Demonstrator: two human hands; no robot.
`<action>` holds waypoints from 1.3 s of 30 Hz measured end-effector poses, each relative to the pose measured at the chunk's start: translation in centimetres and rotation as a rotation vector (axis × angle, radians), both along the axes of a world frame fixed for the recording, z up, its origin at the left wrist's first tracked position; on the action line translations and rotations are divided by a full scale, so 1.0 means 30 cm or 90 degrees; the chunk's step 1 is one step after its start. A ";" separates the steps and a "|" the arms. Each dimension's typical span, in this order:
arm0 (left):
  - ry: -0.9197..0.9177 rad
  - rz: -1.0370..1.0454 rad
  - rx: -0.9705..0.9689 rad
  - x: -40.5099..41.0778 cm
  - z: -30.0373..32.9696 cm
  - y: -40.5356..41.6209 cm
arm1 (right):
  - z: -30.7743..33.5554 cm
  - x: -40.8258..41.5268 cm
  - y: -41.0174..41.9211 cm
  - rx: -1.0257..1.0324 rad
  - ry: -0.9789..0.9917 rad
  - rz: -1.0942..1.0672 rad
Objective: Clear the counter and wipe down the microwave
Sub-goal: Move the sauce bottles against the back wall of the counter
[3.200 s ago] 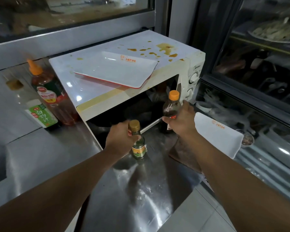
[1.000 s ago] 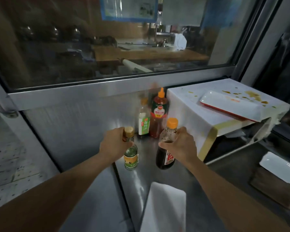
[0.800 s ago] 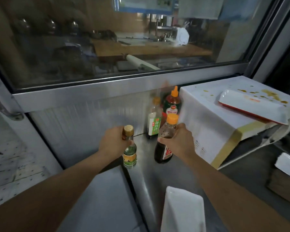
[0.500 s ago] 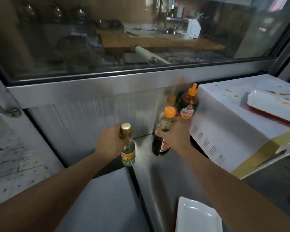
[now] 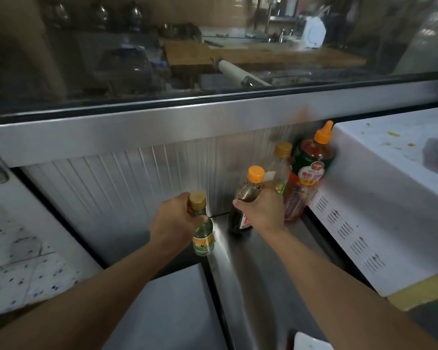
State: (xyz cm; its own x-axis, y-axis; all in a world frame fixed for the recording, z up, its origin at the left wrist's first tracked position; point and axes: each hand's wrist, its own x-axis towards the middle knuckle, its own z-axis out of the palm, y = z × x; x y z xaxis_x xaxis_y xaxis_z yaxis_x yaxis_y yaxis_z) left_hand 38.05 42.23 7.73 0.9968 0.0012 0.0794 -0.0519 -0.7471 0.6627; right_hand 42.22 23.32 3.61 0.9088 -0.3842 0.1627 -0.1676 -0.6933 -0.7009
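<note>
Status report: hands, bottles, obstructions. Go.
Left hand grips gold-capped green bottle. Right hand grips orange-capped dark sauce bottle. Two bottles stand beside stained white microwave.

Steel greys, orange caps and a stained white microwave.

The small clear bottle (image 5: pixel 203 233) has a gold screw cap, greenish contents and a yellow-and-green label. The dark brown sauce bottle (image 5: pixel 240 210) carries a bright orange cap and a red-and-white label. Behind it, a clear plastic bottle (image 5: pixel 280 173) shows a gold cap and a green label patch, and the large reddish-brown squeeze bottle (image 5: pixel 307 178) has an orange nozzle cap and a red, yellow and pink label. The boxy white microwave (image 5: pixel 379 198) bears yellow-brown spots on top, rows of dark vent slits on its side and a yellow strip along its lower edge. The brushed stainless-steel counter (image 5: pixel 250 274) is silver-grey, and the ribbed metal back panel (image 5: pixel 137 188) shows vertical lines.
</note>
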 end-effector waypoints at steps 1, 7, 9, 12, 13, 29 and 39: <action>-0.008 0.002 0.003 0.003 -0.006 -0.002 | -0.007 0.000 0.007 0.002 -0.006 -0.005; -0.029 0.021 0.014 0.024 -0.027 -0.008 | -0.048 0.007 0.018 0.025 -0.036 -0.009; -0.030 0.017 0.017 0.030 -0.028 -0.011 | -0.056 0.004 0.018 0.032 -0.042 0.003; -0.033 0.017 0.016 0.032 -0.031 -0.016 | -0.060 -0.012 0.013 0.075 -0.054 0.025; -0.034 0.016 0.012 0.032 -0.031 -0.018 | -0.059 -0.021 0.011 0.092 -0.062 0.031; -0.046 0.016 -0.017 0.092 -0.064 -0.038 | -0.258 -0.022 0.058 0.138 0.088 -0.091; -0.044 0.033 -0.007 0.142 -0.104 -0.060 | -0.272 0.029 0.067 0.122 0.053 -0.129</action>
